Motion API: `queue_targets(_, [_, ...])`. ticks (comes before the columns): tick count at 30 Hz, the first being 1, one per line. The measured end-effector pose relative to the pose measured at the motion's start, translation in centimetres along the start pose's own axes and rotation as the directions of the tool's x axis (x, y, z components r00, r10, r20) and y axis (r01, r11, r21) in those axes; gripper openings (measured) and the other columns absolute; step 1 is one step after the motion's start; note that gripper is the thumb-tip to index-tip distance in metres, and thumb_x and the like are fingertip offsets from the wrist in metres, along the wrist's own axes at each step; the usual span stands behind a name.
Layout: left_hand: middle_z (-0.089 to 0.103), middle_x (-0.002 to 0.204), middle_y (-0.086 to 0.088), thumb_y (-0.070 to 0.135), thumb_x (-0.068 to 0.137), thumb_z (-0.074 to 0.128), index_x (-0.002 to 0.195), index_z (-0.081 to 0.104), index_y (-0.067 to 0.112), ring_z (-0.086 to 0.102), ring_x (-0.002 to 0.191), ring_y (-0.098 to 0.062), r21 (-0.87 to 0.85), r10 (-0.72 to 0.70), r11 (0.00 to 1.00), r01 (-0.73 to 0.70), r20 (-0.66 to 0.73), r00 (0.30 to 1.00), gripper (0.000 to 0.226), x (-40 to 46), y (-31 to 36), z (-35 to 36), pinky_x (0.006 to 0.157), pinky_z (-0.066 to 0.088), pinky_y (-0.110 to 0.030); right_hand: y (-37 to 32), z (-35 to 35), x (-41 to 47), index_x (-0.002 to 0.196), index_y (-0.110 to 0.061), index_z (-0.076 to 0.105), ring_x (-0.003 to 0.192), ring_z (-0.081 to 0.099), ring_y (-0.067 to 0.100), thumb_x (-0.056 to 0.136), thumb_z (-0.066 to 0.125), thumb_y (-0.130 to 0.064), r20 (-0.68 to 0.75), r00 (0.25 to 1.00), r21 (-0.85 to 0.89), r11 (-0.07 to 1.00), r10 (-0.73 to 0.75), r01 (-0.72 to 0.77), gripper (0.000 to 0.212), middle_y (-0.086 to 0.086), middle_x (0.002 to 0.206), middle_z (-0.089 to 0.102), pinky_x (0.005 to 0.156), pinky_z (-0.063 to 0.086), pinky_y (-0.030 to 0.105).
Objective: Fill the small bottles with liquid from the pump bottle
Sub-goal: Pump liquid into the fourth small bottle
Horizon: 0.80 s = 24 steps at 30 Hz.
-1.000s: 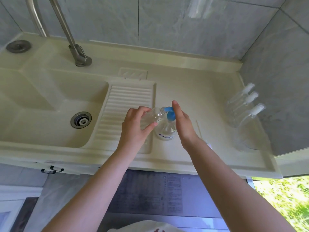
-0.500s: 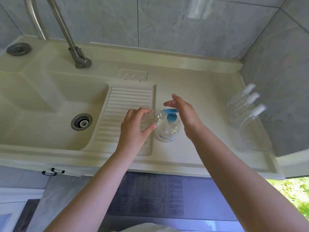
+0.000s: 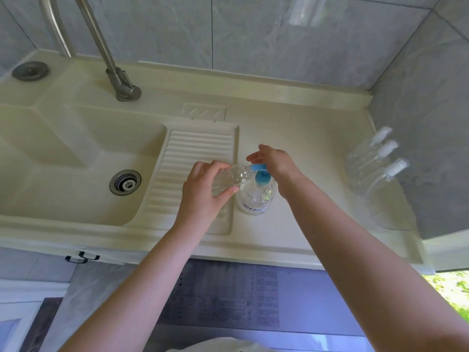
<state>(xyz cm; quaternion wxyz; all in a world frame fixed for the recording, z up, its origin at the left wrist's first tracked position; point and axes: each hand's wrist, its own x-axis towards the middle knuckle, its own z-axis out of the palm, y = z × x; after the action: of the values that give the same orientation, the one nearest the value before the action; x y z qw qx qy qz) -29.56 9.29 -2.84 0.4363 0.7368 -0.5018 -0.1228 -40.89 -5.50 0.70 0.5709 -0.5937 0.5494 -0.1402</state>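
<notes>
Pump bottle (image 3: pixel 255 199): clear body, blue pump head (image 3: pixel 259 171), standing upright on the flat counter part of the cream sink unit (image 3: pixel 304 138), just right of the ribbed washboard (image 3: pixel 195 174) and nearer the front edge than the back wall. Left hand (image 3: pixel 203 196) grips one small clear bottle (image 3: pixel 229 179), fingers curled round its body, bottle tilted so its open mouth meets the blue spout; contact looks likely but the exact seat is hard to read through the clear plastic. Right hand (image 3: pixel 275 161) lies over the pump head with fingers straight and relaxed, palm on top, not wrapped round it; reads as pressing or about to press. Fill level in the held bottle cannot be told, contents too transparent. Three more small bottles with white caps (image 3: pixel 375 163) lie along the right edge of the counter against the wall, well apart from both hands; whether these are filled or waiting cannot be told either. Judgement: task is mid-course, one bottle at the spout being filled, capping of it not yet done, and status of the three at the right edge unknown. Sink basin with drain (image 3: pixel 125 182) and tap (image 3: pixel 121 85) sit to the left, unused.
</notes>
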Motion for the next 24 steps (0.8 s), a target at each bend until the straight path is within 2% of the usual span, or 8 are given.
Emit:
queue_targets(5, [0.052,0.106,0.003,0.025,0.075,0.081,0.113,0.064,0.025,0.058,0.103,-0.008,-0.007,-0.002,1.0,0.002,0.013,1.0,0.042,-0.1,-0.3,0.0,0.093,0.047,-0.033,0.3,0.1,0.3,0.1,-0.015,0.073,0.1,0.053,0.022,0.103,0.036,-0.023,0.001,1.0,-0.009,1.0,0.017,-0.017,0.037,0.008,0.118,0.063,0.088,0.039,0.031])
queue_targets(8, [0.052,0.105,0.004,0.025,0.074,0.081,0.111,0.064,0.025,0.057,0.101,-0.007,0.003,0.001,1.0,-0.001,0.018,1.0,0.041,-0.2,-0.5,0.0,0.092,0.047,-0.033,0.9,0.4,0.8,0.092,-0.025,0.069,0.102,0.058,0.026,0.093,0.038,-0.018,-0.111,0.994,-0.126,0.992,0.0,-0.014,0.031,-0.003,0.099,0.062,0.093,0.046,0.038])
queue_targets(10, [0.052,0.105,0.005,0.025,0.074,0.082,0.111,0.064,0.024,0.056,0.1,-0.007,0.006,0.002,1.0,-0.002,0.025,1.0,0.04,-0.1,-0.5,0.2,0.091,0.048,-0.035,1.0,0.4,0.8,0.1,-0.022,0.067,0.101,0.057,0.026,0.094,0.037,-0.018,-0.115,0.993,-0.116,0.992,0.031,-0.045,0.03,-0.006,0.091,0.055,0.088,0.045,0.036])
queue_targets(12, [0.052,0.105,0.004,0.026,0.075,0.081,0.111,0.063,0.024,0.057,0.1,-0.007,0.01,-0.003,1.0,0.003,0.033,0.999,0.04,-0.2,-0.4,0.2,0.092,0.048,-0.037,0.8,0.4,0.9,0.114,-0.016,0.065,0.102,0.054,0.025,0.098,0.037,-0.021,-0.077,0.995,-0.086,0.994,0.064,-0.071,0.032,-0.001,0.101,0.055,0.086,0.041,0.033])
queue_targets(15, [0.052,0.106,0.005,0.029,0.075,0.081,0.112,0.062,0.026,0.057,0.102,-0.007,0.002,-0.006,1.0,0.006,0.03,1.0,0.041,-0.3,-0.2,0.2,0.093,0.048,-0.041,0.3,0.1,0.7,0.119,-0.014,0.062,0.105,0.054,0.025,0.099,0.037,-0.027,-0.076,0.996,-0.085,0.994,0.056,-0.062,0.035,0.0,0.108,0.055,0.087,0.039,0.033])
queue_targets(19, [0.052,0.106,0.005,0.03,0.075,0.081,0.111,0.062,0.028,0.056,0.102,-0.006,-0.007,-0.013,1.0,0.013,0.014,1.0,0.041,-0.4,0.0,0.1,0.093,0.048,-0.04,-0.3,0.1,0.5,0.118,-0.015,0.062,0.108,0.055,0.024,0.099,0.036,-0.029,-0.083,0.996,-0.122,0.992,0.017,-0.027,0.035,-0.01,0.092,0.054,0.088,0.04,0.033])
queue_targets(22, [0.052,0.105,0.005,0.031,0.075,0.081,0.111,0.062,0.027,0.056,0.1,-0.006,0.0,-0.02,1.0,0.02,0.005,1.0,0.04,-0.5,0.1,0.1,0.092,0.048,-0.04,-0.2,0.2,0.5,0.115,-0.017,0.063,0.11,0.056,0.025,0.1,0.034,-0.026,-0.089,0.996,-0.14,0.99,0.016,-0.029,0.034,-0.004,0.103,0.056,0.094,0.042,0.035])
queue_targets(24, [0.052,0.103,0.005,0.031,0.075,0.081,0.11,0.063,0.027,0.055,0.1,-0.007,0.006,-0.022,1.0,0.022,0.001,1.0,0.04,-0.5,0.0,0.0,0.09,0.049,-0.039,0.3,0.4,0.7,0.108,-0.022,0.062,0.11,0.056,0.026,0.099,0.032,-0.026,-0.126,0.992,-0.181,0.983,-0.007,-0.016,0.032,-0.005,0.097,0.056,0.101,0.043,0.04])
